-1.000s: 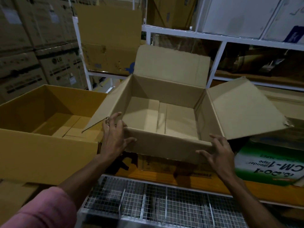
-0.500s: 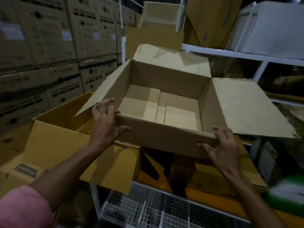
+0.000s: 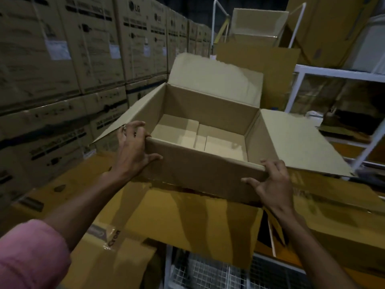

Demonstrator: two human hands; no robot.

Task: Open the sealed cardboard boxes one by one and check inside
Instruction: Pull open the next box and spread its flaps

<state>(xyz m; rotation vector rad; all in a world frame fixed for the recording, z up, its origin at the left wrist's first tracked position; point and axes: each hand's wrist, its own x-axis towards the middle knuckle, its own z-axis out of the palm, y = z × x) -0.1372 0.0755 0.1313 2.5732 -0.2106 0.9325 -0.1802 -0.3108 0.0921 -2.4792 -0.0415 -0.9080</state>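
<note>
An open cardboard box (image 3: pixel 200 163) sits at the centre of the view, held up between both hands above a yellow-brown flattened carton (image 3: pixel 177 217) that lies below it. All the box's flaps are folded outward: the far flap (image 3: pixel 216 80) stands upright, the right flap (image 3: pixel 298 142) lies out almost level, and the left flap (image 3: pixel 133 115) slopes down to the left. Inside, only the folded bottom flaps of the box show.

The left hand (image 3: pixel 131 151) grips the near left corner of the box, its fingers (image 3: pixel 135 125) curled over the rim at the base of the left flap and its thumb pressed against the near wall. A ring shows on one finger. The right hand (image 3: pixel 273 184) grips the near right corner, fingers (image 3: pixel 275 163) hooked over the rim and thumb spread along the near wall. A pink sleeve (image 3: pixel 31 255) covers the left upper arm at the near left.

To the left, stacked printed cartons (image 3: pixel 62 69) form a wall that runs toward the far end. A white metal shelf frame (image 3: pixel 333 71) stands at the right, with more brown cartons (image 3: pixel 260 24) behind the box. A wire mesh rack (image 3: pixel 208 272) shows at the near bottom edge.
</note>
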